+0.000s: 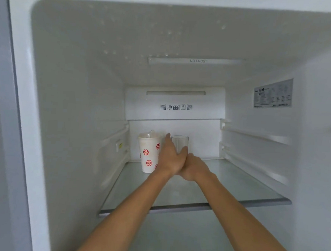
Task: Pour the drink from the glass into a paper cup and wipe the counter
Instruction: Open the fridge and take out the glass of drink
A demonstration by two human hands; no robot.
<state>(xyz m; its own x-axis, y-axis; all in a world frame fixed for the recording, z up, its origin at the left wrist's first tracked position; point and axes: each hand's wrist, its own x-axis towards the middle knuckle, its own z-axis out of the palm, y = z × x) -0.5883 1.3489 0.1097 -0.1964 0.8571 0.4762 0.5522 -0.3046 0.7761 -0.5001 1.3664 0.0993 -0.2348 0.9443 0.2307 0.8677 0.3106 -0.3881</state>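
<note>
A clear drinking glass [180, 142] stands at the back of a glass fridge shelf [234, 187]; only its upper half shows and I cannot see any liquid in it. Just left of it stands a white paper cup [147, 155] with red flower prints and something white sticking out of its top. My left hand [170, 156] reaches between cup and glass, fingers along the glass's left side and thumb across its front. My right hand [194, 167] lies low against the left hand at the glass's base, its fingers hidden.
Both arms reach into an open white fridge compartment. Ribbed side walls [256, 150] close in left and right, and a vent panel [174, 104] fills the back wall. The shelf's metal front edge [194, 206] crosses under my forearms.
</note>
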